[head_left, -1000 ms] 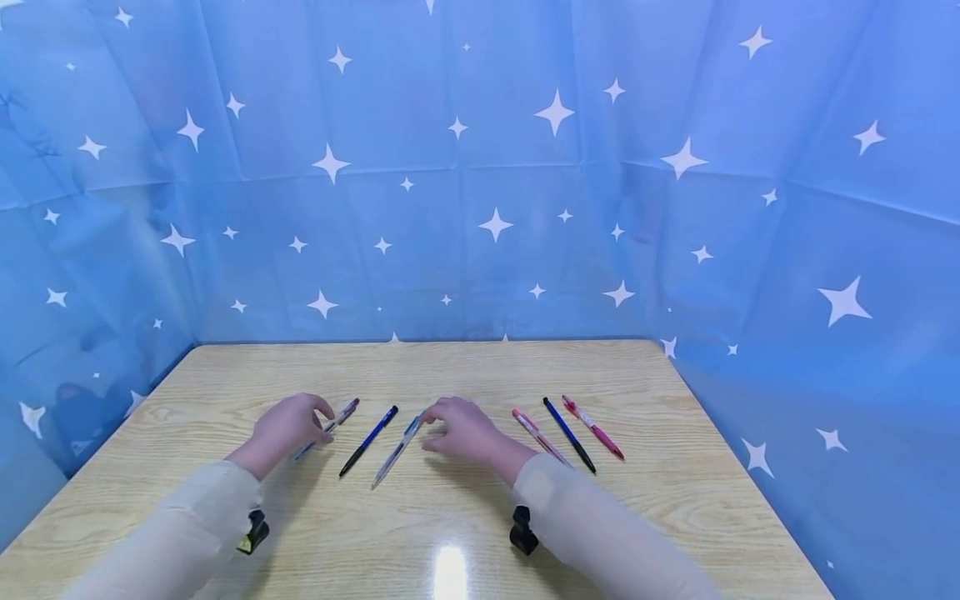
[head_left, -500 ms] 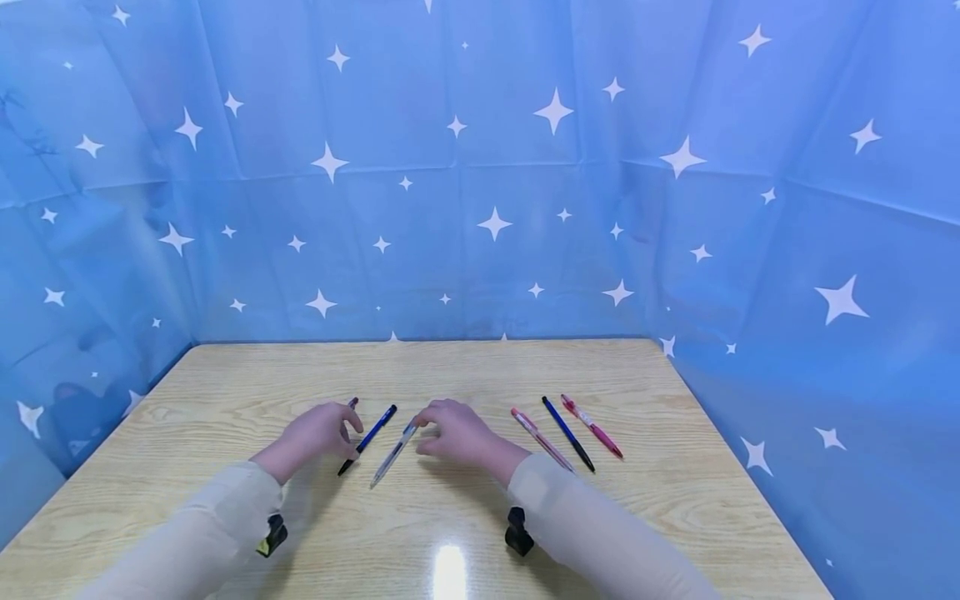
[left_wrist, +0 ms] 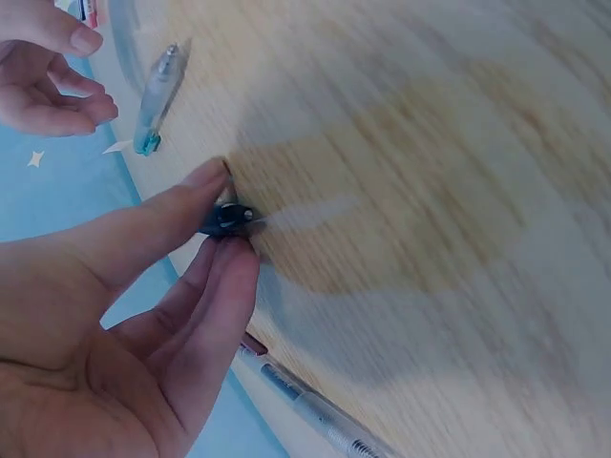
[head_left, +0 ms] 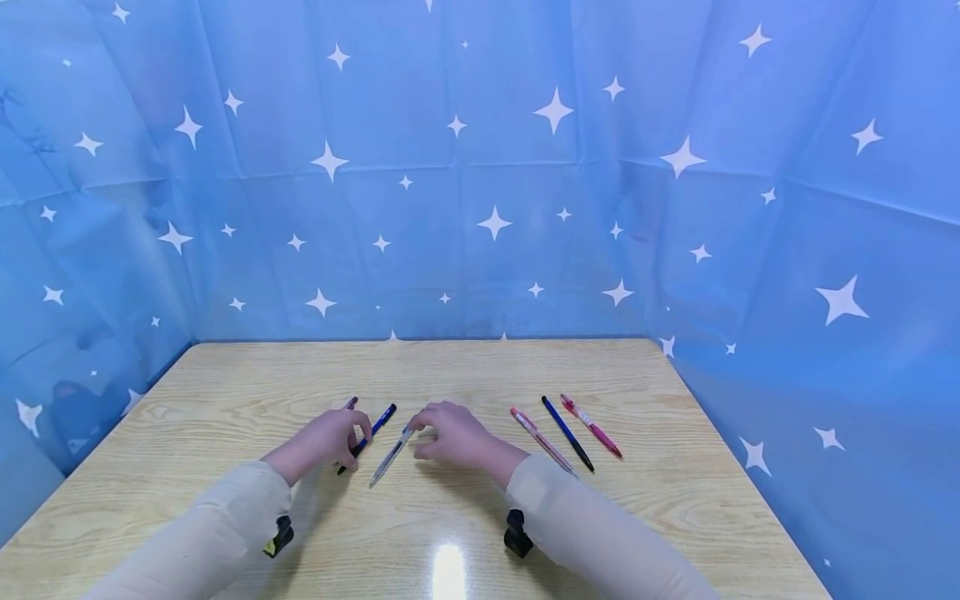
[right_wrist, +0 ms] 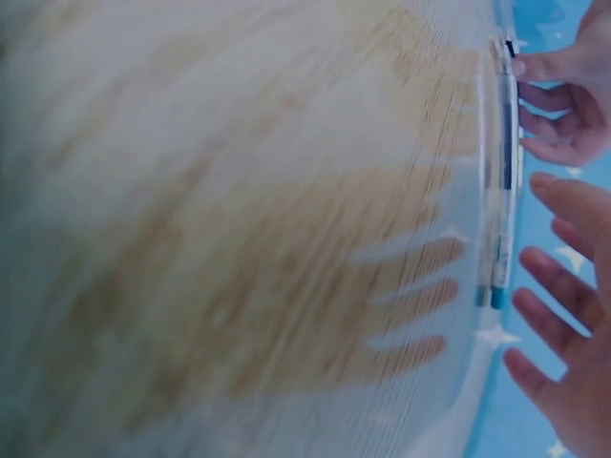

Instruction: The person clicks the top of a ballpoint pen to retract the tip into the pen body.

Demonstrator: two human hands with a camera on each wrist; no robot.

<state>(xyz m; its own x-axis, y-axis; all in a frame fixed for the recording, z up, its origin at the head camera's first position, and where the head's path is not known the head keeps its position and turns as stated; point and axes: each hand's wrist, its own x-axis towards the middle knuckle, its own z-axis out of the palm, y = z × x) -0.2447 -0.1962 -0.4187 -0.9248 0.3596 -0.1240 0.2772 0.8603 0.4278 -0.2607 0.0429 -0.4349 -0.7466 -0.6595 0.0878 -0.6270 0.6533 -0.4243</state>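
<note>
My left hand (head_left: 330,437) pinches a blue pen with a black end (head_left: 385,416) between thumb and fingers. In the left wrist view this pen (left_wrist: 229,218) points nearly end-on at the camera. Beside that hand lies a clear pen with a purple end (head_left: 351,402), mostly hidden behind the hand in the head view. My right hand (head_left: 457,437) hovers by the upper end of a clear pen with a teal end (head_left: 388,461). In the right wrist view its fingers (right_wrist: 544,286) are spread, with a gap between them and the clear pen (right_wrist: 499,191).
To the right on the wooden table (head_left: 675,500) lie a pink pen (head_left: 542,437), a blue and black pen (head_left: 567,433) and a red pen (head_left: 592,427), slanting side by side. A blue star-patterned curtain (head_left: 480,275) stands around the table's back and sides.
My left hand has moved right from the purple-ended pen to the blue pen and now pinches it. The right hand has shifted only slightly, staying near the clear pen.
</note>
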